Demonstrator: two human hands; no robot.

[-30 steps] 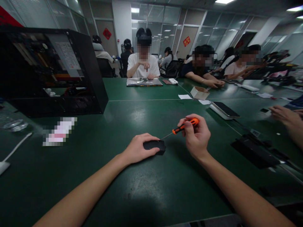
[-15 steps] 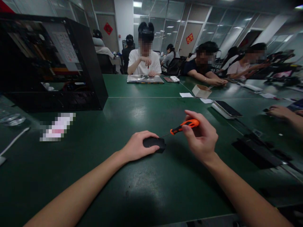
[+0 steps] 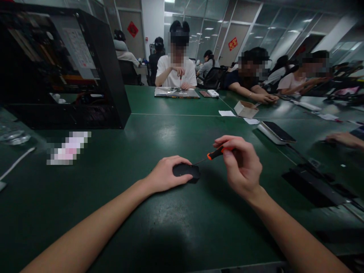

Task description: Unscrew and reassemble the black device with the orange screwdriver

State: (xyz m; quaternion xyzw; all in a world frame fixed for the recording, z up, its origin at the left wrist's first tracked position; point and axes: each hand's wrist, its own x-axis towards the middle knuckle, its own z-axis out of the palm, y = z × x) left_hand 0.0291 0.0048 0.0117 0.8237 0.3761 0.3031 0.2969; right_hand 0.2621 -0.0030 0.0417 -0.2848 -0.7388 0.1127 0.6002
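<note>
On the green table [image 3: 167, 131], my left hand [image 3: 163, 174] grips a small black box-shaped object [image 3: 184, 172] between thumb and fingers. It lies flat, and what exactly it is I cannot tell. A screwdriver [image 3: 216, 152] with an orange and black handle is held in the fingers of my right hand [image 3: 244, 163]. Its thin shaft slants down to the left, and the tip meets the far right edge of the black object. Bent fingers hide most of the handle.
A black computer case [image 3: 113, 87] with its side off stands at the left. To the right lie a white device with a dark top [image 3: 277, 132], a black box with cables [image 3: 313, 182] and an open carton [image 3: 247, 110]. Across the table, a person [image 3: 176, 72] works on a flat panel [image 3: 176, 93].
My right hand's fingers have curled further over the screwdriver handle, covering more of it. My left hand keeps hold of the black object. The view has shifted slightly.
</note>
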